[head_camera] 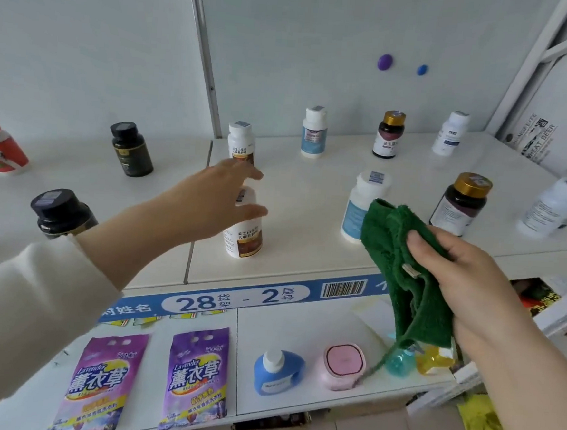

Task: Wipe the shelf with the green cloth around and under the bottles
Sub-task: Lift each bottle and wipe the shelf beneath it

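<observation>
Rough, fuzzy green cloth (403,256); smooth glossy white shelf (310,196); shiny gold-capped bottle (460,203)

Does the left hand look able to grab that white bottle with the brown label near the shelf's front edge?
Probably yes. The left hand is open right at the top of the white bottle, with nothing between them. The matching bottle stands farther back, out of the way.

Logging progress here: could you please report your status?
Left hand open at front white bottle. Right hand holds green cloth, not yet on shelf. Blue-label bottle close behind cloth.
</observation>
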A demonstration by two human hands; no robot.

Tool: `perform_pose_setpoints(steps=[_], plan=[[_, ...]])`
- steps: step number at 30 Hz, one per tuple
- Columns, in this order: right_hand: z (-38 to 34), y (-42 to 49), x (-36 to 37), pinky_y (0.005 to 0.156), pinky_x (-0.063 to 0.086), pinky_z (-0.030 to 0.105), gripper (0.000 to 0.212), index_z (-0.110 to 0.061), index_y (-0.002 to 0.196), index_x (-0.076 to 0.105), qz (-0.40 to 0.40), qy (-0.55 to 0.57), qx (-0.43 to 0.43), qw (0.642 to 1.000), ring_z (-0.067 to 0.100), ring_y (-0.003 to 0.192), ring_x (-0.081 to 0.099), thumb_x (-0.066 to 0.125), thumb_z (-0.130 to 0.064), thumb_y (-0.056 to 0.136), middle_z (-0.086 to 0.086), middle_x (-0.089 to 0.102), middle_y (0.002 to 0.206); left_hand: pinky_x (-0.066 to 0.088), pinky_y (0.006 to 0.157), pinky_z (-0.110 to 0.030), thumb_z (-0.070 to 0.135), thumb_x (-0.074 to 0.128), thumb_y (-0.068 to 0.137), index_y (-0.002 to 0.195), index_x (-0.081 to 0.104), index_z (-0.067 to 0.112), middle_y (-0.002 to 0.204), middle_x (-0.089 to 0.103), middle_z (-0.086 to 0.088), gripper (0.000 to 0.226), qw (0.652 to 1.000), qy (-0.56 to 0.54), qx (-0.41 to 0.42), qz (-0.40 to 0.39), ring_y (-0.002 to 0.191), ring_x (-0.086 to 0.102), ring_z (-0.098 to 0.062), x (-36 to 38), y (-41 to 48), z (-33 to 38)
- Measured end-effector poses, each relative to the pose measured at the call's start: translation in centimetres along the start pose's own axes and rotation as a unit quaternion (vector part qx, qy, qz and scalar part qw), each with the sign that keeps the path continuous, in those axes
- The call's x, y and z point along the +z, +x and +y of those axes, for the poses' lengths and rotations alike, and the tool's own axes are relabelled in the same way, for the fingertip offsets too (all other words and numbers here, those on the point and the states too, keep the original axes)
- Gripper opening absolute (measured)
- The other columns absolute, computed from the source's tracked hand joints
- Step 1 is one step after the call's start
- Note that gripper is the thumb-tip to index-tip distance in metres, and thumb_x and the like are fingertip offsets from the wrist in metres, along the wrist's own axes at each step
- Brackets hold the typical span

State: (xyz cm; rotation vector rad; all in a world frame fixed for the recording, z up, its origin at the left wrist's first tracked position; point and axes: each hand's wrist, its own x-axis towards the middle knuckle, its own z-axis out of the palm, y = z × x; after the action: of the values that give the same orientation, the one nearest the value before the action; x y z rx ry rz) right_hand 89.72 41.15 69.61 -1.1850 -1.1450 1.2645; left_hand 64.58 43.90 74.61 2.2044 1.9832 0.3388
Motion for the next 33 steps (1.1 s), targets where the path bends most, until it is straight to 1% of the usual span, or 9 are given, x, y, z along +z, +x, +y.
perform_pose_setpoints(steps=[3,6,15,19,22,24,26,31,33], plan=[[-0.7,1.4,-1.8,0.048,0.054,0.022,0.013,-0.024,0.086,0.069,0.013,0.024,-0.002,1.0,0.01,0.057,0.065,0.057,-0.019,0.087,-0.005,0.072,0.065,0.035,0.103,-0.033,0.045,0.057,0.081,0.136,0.037,0.027,0.143,0.043,0.002,0.061,0.994,-0.058,0.049,0.08,0.124,0.047,-0.018,0.1,1.0,3.8],[-1.2,3.2,-3.1,0.054,0.057,0.024,0.014,-0.026,0.086,0.069,0.013,0.034,-0.005,0.999,0.012,0.063,0.066,0.058,-0.018,0.087,-0.004,0.072,0.07,0.04,0.104,-0.034,0.043,0.06,0.08,0.133,0.041,0.023,0.138,0.049,0.001,0.059,0.985,-0.117,0.099,0.081,0.123,0.049,-0.014,1.7,2.9,8.1],[-1.8,7.1,-4.3,0.047,0.052,0.028,0.015,-0.022,0.08,0.067,-0.017,0.059,0.029,0.998,0.023,0.057,0.054,0.055,-0.018,0.09,0.01,0.059,0.067,0.039,0.077,-0.02,0.033,0.065,0.08,0.118,0.051,0.02,0.118,0.06,0.002,0.042,0.986,-0.146,0.002,0.085,0.093,0.053,-0.011,5.1,6.8,11.5],[-1.0,10.3,-2.4,0.078,0.056,0.044,0.018,-0.015,0.101,0.067,0.01,-0.075,-0.081,0.994,0.024,0.073,0.057,0.053,-0.02,0.091,0.003,0.062,0.075,0.044,0.071,-0.02,0.033,0.066,0.079,0.115,0.054,0.023,0.108,0.058,0.008,0.039,0.981,-0.142,-0.053,0.122,0.088,0.058,-0.014,2.0,6.7,9.8],[1.0,12.6,-0.7,0.087,0.037,0.014,0.032,-0.014,0.123,0.056,0.037,-0.302,-0.197,0.932,0.015,0.103,0.057,0.048,-0.021,0.094,0.002,0.063,0.115,0.045,0.063,-0.012,0.037,0.066,0.077,0.111,0.056,0.027,0.103,0.058,0.012,0.037,0.976,-0.136,-0.074,0.152,0.079,0.059,-0.004,-0.8,6.5,8.3],[2.6,13.4,-0.2,0.098,0.033,0.019,0.039,-0.014,0.133,0.046,0.006,-0.43,-0.214,0.877,0.017,0.122,0.047,0.045,-0.019,0.094,0.003,0.05,0.136,0.043,0.053,-0.006,0.036,0.066,0.077,0.109,0.055,0.029,0.098,0.058,0.016,0.034,0.974,-0.144,-0.076,0.158,0.074,0.058,0.002,-1.9,6.4,7.7],[4.0,13.1,-0.2,0.108,0.028,0.026,0.043,-0.018,0.137,0.041,-0.064,-0.492,-0.216,0.841,0.017,0.133,0.037,0.043,-0.019,0.095,0.0,0.035,0.148,0.043,0.057,-0.009,0.037,0.065,0.076,0.106,0.055,0.032,0.097,0.059,0.018,0.032,0.972,-0.152,-0.072,0.163,0.076,0.058,0.004,-2.5,6.4,7.2],[5.3,8.9,1.4,0.086,0.041,0.013,0.036,-0.024,0.111,0.066,-0.173,-0.48,-0.334,0.792,0.01,0.103,0.065,0.048,-0.02,0.081,-0.006,0.061,0.127,0.035,0.044,-0.007,0.041,0.065,0.073,0.099,0.055,0.04,0.098,0.062,0.023,0.028,0.967,-0.18,-0.055,0.172,0.078,0.061,0.004,-3.6,6.4,6.1],[5.1,11.2,1.7,0.094,0.038,0.015,0.038,-0.021,0.122,0.059,-0.172,-0.495,-0.323,0.788,0.014,0.115,0.058,0.052,-0.01,0.086,-0.003,0.051,0.138,0.037,0.051,-0.008,0.04,0.066,0.072,0.096,0.056,0.041,0.097,0.062,0.022,0.026,0.966,-0.186,-0.045,0.175,0.078,0.062,0.004,-3.8,6.7,5.6]])
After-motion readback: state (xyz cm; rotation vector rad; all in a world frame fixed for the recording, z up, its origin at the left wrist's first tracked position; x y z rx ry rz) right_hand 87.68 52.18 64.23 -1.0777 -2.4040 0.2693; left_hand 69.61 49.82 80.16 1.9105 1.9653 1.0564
